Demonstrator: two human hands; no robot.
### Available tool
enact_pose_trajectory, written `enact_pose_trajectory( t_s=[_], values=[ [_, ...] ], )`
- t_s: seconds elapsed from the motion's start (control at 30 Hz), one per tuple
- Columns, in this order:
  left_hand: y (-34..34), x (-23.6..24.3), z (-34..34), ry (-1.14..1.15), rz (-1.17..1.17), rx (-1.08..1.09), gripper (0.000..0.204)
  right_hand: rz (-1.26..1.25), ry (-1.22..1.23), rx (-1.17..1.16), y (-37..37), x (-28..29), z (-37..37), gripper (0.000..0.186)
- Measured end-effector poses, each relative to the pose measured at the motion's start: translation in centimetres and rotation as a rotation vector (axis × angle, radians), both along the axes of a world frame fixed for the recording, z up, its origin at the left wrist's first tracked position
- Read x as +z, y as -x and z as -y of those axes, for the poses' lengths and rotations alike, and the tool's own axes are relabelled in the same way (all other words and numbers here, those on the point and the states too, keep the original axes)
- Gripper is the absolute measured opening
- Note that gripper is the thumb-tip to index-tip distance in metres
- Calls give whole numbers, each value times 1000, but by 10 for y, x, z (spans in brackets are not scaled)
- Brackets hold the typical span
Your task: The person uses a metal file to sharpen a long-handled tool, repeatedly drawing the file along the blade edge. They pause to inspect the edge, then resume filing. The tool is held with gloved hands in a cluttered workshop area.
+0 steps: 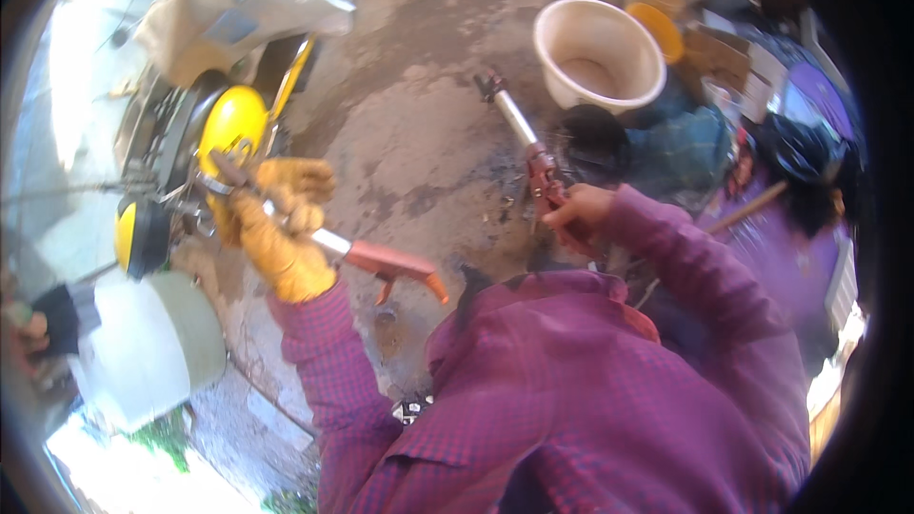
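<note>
The left hand, in a yellow work glove, is clamped around the left tool, which has a pale metal shaft and a red handle pointing right and near. Its dark end points far left, over the yellow-and-black machine; whether they touch I cannot tell. More yellow glove material sits just beyond the fingers, perhaps a second glove.

The bare right hand has its grip together on the red handle of the right tool; the silvery shaft slants far and left to a dark end above the floor.

A pale tub stands beyond the right tool, an orange-yellow container just right of it. A whitish container sits near left.
</note>
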State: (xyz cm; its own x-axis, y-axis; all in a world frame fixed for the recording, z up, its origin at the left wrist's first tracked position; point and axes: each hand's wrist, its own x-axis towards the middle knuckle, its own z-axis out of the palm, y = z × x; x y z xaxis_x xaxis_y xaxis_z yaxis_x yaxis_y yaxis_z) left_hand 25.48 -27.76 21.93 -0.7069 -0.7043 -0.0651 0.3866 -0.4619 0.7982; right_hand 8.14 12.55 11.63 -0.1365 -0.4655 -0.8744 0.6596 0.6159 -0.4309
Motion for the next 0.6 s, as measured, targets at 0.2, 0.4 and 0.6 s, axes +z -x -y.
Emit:
enact_pose_trajectory(
  t_s=[0.2, 0.4, 0.6],
  values=[
    [7, -15, -16, 41, -49, -126, 47, -486, -558, 217, -31, -150, -68, 39],
    [25, -32, -35, 80, 99, -209, 56, -415, -710, -11, -45, -234, -140, 44],
    [42, -47, -57, -51, 243, -201, 49, -471, -843, -313, -13, -314, -173, 49]
  ],
)
